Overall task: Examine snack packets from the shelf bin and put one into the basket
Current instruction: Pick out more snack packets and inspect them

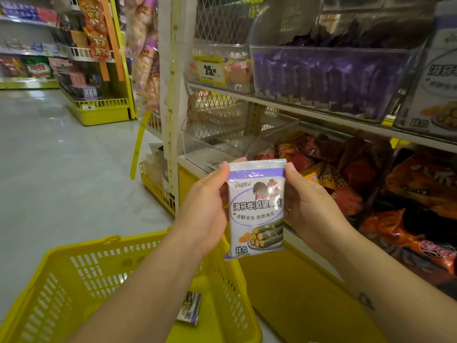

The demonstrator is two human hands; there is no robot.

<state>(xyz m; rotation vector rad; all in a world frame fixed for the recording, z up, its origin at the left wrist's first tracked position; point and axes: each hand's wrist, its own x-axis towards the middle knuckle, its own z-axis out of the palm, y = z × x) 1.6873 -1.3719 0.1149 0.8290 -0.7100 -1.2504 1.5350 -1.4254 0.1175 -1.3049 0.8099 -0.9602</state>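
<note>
One white-and-purple snack packet (256, 209) stands upright between both hands, its long axis vertical, printed front toward the camera, top seam up. The left hand (206, 214) pinches its left edge, thumb near the top corner; the right hand (306, 206) pinches the right edge likewise. It is held in front of the shelf, above the right rim of the yellow basket (99, 280). A second packet (189, 309) of the same kind lies flat in the basket. The clear shelf bin (329, 80) above holds many purple packets.
</note>
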